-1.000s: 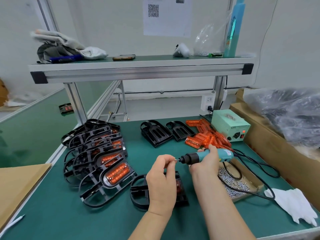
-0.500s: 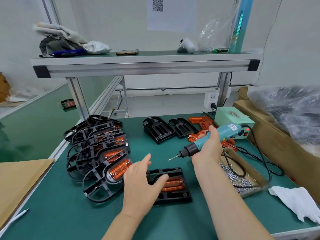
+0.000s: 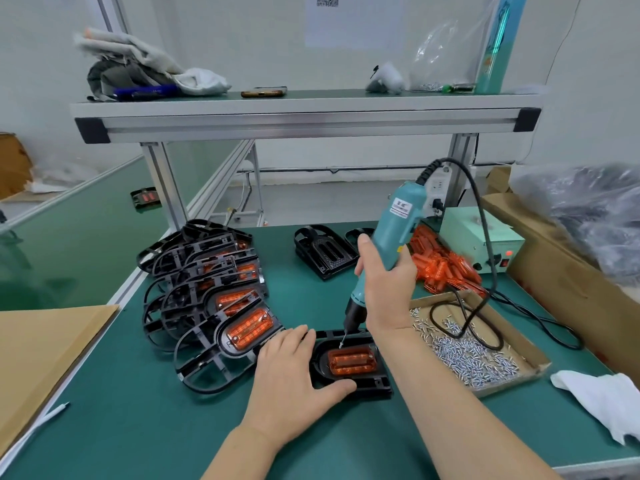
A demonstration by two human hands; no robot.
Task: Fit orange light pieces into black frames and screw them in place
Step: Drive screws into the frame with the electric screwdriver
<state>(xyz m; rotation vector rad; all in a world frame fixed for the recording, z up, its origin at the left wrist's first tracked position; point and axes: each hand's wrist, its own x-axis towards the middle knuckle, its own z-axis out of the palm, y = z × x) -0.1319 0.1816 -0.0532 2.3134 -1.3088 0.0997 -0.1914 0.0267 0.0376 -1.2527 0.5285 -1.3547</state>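
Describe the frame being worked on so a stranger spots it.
On the green bench, look right of the overlapping row of finished frames. This black frame alone lies under the left hand, with the teal screwdriver pointing at it.

White cloth (image 3: pixel 602 400), phone (image 3: pixel 263 93) on shelf (image 3: pixel 311 112), cardboard sheet (image 3: pixel 41 355), clear plastic bag (image 3: pixel 440 53)

Head-worn view, forward and down
A single wide-angle camera sits close above the green bench (image 3: pixel 121 427), tilted down and facing the raised shelf (image 3: pixel 304 116) and white wall (image 3: pixel 242 46)
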